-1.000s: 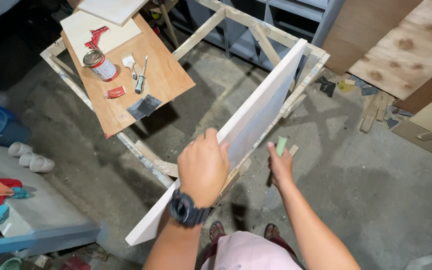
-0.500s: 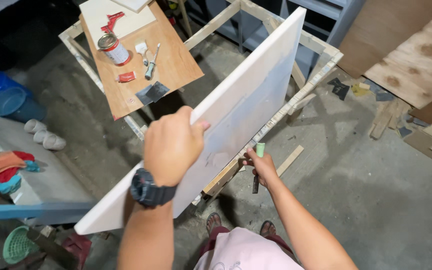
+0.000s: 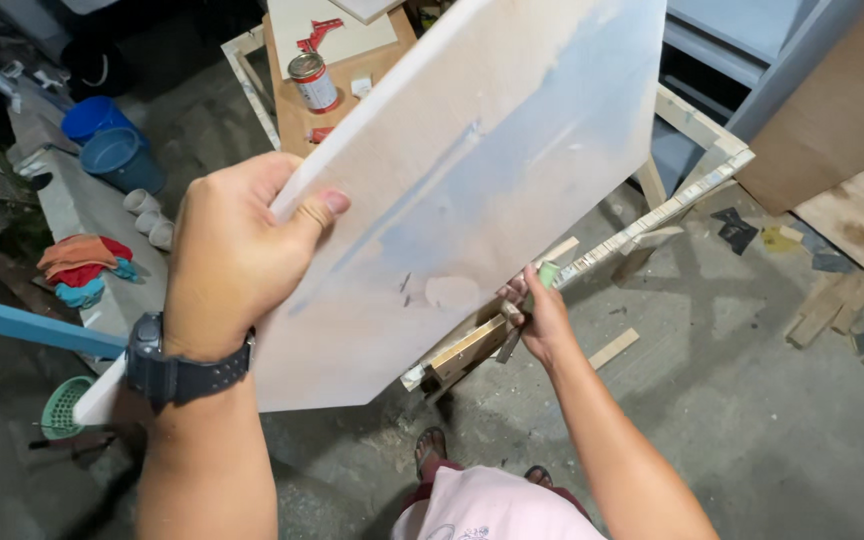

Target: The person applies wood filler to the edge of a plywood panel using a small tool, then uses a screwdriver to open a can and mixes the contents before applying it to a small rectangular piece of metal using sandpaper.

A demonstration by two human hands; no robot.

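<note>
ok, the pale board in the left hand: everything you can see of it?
The board is a large, flat, thin panel, looks like plywood, whitish with bluish-grey smears and a small lighter patch low on its face. It is tilted, face toward the camera, raised above the wooden frame. The left hand grips its left edge, thumb on the face, fingers behind. Its lower edge comes down near the right hand, which holds a green-handled tool; contact there is unclear.

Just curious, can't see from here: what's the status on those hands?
Left hand grips white board by its edge, tilted up. Right hand holds green-handled tool beside wooden frame.
</note>
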